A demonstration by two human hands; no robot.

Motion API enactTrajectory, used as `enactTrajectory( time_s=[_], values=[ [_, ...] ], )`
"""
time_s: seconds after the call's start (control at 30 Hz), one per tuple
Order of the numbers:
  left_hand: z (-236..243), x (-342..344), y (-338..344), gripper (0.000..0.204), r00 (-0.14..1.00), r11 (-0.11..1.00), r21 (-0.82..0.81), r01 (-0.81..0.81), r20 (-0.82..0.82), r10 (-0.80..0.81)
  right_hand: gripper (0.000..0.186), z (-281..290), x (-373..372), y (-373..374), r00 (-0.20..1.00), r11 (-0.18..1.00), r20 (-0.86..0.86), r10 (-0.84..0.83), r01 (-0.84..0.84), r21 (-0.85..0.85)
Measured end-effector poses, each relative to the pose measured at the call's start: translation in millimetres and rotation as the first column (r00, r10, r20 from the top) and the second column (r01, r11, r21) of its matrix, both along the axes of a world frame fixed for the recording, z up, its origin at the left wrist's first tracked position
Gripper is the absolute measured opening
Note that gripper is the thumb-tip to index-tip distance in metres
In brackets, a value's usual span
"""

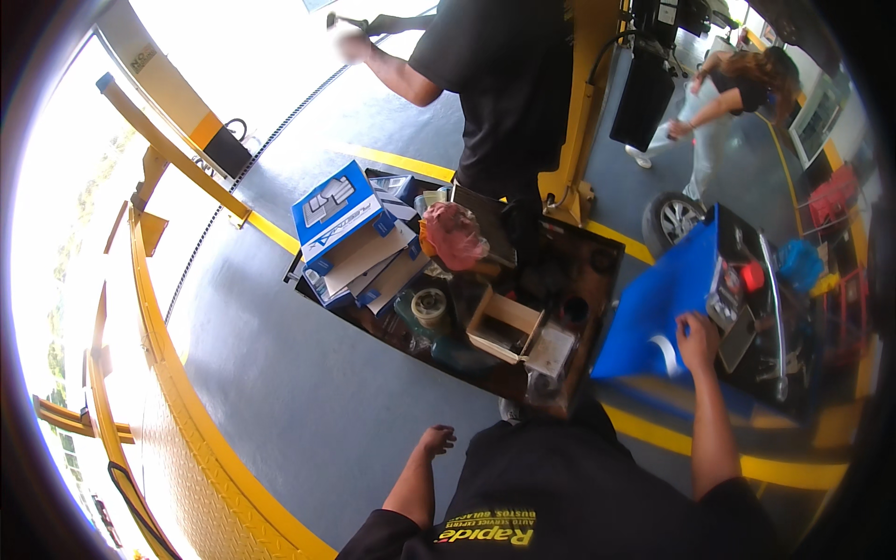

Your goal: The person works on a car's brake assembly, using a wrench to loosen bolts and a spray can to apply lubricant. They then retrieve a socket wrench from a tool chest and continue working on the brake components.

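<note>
My left hand (437,440) hangs beside my body over the grey floor, its fingers loosely bent and slightly apart, with nothing in it. My right hand (698,343) is out at the near edge of a blue tool cart (644,317), its fingers curled in; whatever they may hold is hidden. Close to it on the cart top lie a red round item (752,274) and a long shiny metal bar (775,313). Before me stands a dark tray-topped trolley (364,329) bearing an open wooden box (505,323), a reddish crumpled rag (454,235) and a round pale canister (429,306).
Blue and white cardboard boxes (338,210) are stacked on the trolley's left end. A co-worker in black (509,84) stands behind it; another person (723,117) bends near a wheel (674,219). Yellow lift post (571,140) and yellow ramp (201,420) flank the area.
</note>
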State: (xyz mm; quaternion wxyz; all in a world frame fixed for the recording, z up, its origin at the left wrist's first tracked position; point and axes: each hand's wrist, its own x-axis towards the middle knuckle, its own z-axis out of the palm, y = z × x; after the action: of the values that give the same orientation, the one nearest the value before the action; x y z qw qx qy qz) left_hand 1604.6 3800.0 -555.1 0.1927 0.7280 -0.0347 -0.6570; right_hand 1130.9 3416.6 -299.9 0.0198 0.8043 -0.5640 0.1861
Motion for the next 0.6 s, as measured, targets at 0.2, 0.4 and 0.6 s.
enactTrajectory(
  time_s=[0.2, 0.4, 0.6],
  values=[
    [-8, 4, 7, 0.038, 1.0, 1.0, -0.026, -0.003, -0.009, 0.003, 0.006, 2, 2, 1, 1.0, 1.0, 0.027, 0.015, -0.016, 0.006],
    [-14, 1, 7, 0.038, 1.0, 1.0, -0.03, -0.008, -0.01, 0.008, 0.006, 1, 3, 1, 1.0, 1.0, 0.003, -0.005, 0.005, 0.0],
    [-21, 1, 6, 0.035, 1.0, 0.999, -0.045, -0.014, -0.01, 0.014, 0.006, 1, 1, -1, 1.0, 1.0, 0.03, 0.001, -0.001, 0.006]
  ],
)
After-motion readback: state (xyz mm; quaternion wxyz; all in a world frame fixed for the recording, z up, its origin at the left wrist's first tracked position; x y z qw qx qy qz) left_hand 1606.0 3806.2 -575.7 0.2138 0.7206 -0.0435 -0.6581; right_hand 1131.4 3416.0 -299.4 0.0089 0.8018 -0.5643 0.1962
